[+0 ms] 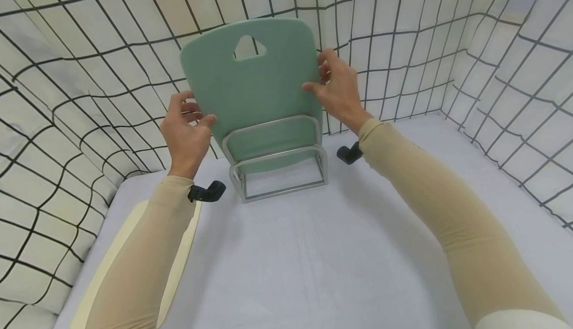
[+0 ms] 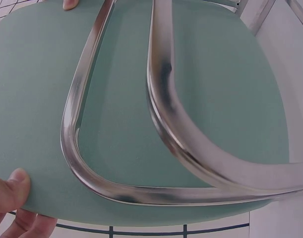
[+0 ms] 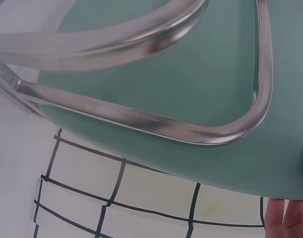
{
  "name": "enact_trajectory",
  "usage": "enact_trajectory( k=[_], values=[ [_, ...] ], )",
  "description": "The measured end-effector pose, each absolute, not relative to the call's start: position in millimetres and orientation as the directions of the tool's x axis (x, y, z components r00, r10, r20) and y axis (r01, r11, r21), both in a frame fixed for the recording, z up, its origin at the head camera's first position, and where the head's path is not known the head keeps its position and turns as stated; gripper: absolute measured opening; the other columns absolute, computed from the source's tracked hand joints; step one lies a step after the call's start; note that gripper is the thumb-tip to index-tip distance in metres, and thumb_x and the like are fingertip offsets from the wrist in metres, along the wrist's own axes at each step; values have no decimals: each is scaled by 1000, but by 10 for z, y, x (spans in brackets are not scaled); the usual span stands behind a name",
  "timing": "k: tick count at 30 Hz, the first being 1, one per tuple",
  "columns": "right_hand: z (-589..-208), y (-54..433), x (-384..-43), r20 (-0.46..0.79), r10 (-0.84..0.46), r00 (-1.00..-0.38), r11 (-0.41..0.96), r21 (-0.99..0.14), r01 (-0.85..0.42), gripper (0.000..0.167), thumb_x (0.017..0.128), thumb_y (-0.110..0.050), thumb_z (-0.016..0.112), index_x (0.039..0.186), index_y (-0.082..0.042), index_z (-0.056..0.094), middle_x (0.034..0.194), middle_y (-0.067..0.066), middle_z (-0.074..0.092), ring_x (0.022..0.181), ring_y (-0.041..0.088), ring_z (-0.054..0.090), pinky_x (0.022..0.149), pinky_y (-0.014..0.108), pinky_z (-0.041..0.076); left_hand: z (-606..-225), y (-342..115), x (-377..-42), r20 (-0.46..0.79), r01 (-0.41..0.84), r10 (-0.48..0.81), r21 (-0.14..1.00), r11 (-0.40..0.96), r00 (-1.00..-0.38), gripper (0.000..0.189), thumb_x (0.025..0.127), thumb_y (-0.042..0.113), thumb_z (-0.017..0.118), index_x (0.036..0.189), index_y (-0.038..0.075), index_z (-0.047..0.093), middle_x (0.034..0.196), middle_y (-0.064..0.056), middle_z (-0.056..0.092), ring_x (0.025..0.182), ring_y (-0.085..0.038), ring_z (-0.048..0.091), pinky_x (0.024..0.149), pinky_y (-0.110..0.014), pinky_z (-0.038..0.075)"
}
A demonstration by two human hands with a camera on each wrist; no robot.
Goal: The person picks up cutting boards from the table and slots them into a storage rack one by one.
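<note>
A green cutting board (image 1: pixel 257 88) with a cut-out handle hole stands nearly upright, leaning slightly, in the head view. My left hand (image 1: pixel 187 132) pinches its left edge, thumb on the front face and fingers behind. Higher up, my right hand (image 1: pixel 339 84) grips the right edge the same way. In front of the board's lower part stand the hoops of a metal rack (image 1: pixel 286 190). Both wrist views show the shiny hoops (image 2: pixel 116 192) crossing before the green face. Whether the board's lower edge touches the table cannot be told.
A cream-coloured flat board (image 1: pixel 179 264) lies on the white table (image 1: pixel 286 254), partly under the left forearm. Behind the rack and along both sides hangs a white cloth with a dark grid (image 1: pixel 394 45). Black wrist devices (image 1: pixel 209 191) sit below each hand.
</note>
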State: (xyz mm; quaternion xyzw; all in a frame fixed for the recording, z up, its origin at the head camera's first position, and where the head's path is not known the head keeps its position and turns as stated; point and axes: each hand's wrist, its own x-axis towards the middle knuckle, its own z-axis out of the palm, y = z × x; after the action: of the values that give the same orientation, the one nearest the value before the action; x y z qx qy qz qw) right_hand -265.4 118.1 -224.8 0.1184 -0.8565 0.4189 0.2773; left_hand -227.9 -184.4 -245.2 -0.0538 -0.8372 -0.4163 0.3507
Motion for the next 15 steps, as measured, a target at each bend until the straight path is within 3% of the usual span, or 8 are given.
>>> enact_trajectory(
  k=[15],
  values=[
    [-2246, 1187, -2669, 586, 23, -810, 622, -643, -447, 41, 91, -15, 79, 124, -9, 56, 111, 16, 69, 97, 22, 64, 87, 32, 57, -2437, -1834, -2285, 612, 364, -207, 672, 645, -763, 46, 94, 1, 68, 137, 15, 59, 116, -17, 68, 109, -28, 74, 101, -47, 59]
  ],
)
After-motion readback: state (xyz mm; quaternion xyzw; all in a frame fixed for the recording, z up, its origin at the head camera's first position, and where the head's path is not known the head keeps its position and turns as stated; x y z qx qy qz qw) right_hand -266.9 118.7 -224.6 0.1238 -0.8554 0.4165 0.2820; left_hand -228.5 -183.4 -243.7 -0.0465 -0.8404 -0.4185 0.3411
